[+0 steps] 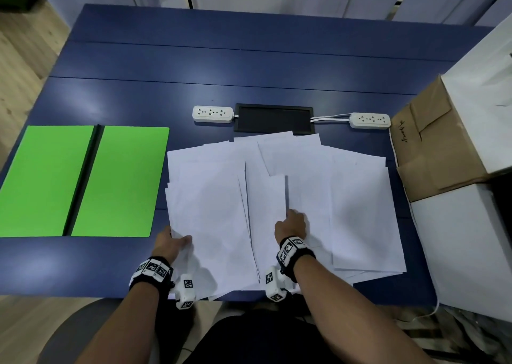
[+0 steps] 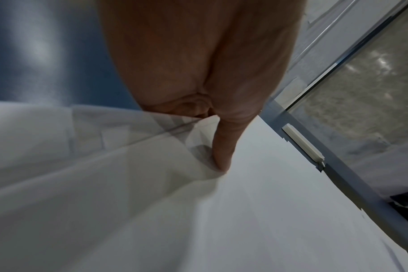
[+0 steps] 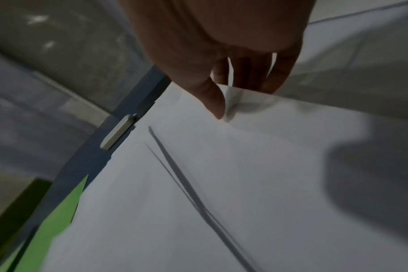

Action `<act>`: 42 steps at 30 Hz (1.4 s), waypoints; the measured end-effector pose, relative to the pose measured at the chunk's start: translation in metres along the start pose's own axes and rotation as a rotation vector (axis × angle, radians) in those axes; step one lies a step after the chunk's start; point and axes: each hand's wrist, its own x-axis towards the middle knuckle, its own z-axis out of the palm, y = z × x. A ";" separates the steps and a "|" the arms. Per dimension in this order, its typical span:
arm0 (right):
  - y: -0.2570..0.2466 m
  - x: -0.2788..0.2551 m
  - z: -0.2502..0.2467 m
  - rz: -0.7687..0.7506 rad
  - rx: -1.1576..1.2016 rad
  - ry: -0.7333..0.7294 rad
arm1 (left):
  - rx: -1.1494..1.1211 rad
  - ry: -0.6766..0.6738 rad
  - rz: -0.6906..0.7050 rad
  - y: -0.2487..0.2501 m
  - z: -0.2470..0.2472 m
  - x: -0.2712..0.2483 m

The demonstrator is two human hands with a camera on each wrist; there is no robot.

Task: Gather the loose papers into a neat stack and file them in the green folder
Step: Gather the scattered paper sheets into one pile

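Several loose white papers (image 1: 357, 203) lie fanned over the middle and right of the blue table (image 1: 249, 67). The green folder (image 1: 116, 180) lies open and flat to their left, with nothing on it. My left hand (image 1: 177, 240) grips the near left corner of the left-hand sheets, the thumb (image 2: 221, 156) on top and the other fingers hidden beneath. My right hand (image 1: 291, 218) pinches the near corner of one middle sheet (image 3: 245, 103) between thumb and fingers, lifting it a little off the sheets below.
Two white power strips (image 1: 212, 113) (image 1: 370, 120) flank a black cable hatch (image 1: 273, 118) just behind the papers. A brown cardboard box (image 1: 432, 141) and white boxes (image 1: 465, 239) stand along the right edge. Some sheets overhang the table's near edge.
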 end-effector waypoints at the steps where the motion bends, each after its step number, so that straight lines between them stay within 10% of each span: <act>1: -0.003 -0.001 0.001 -0.069 -0.016 0.004 | 0.007 0.005 0.008 0.001 0.000 -0.001; 26: -0.011 0.010 -0.014 -0.098 0.103 -0.129 | 0.026 0.032 0.037 0.008 0.003 -0.009; 37: 0.005 0.018 -0.119 -0.330 0.131 0.298 | -0.011 0.011 0.022 0.009 0.001 -0.008; 42: -0.007 0.013 -0.113 -0.409 0.309 0.259 | -0.097 -0.026 -0.030 0.010 0.000 -0.013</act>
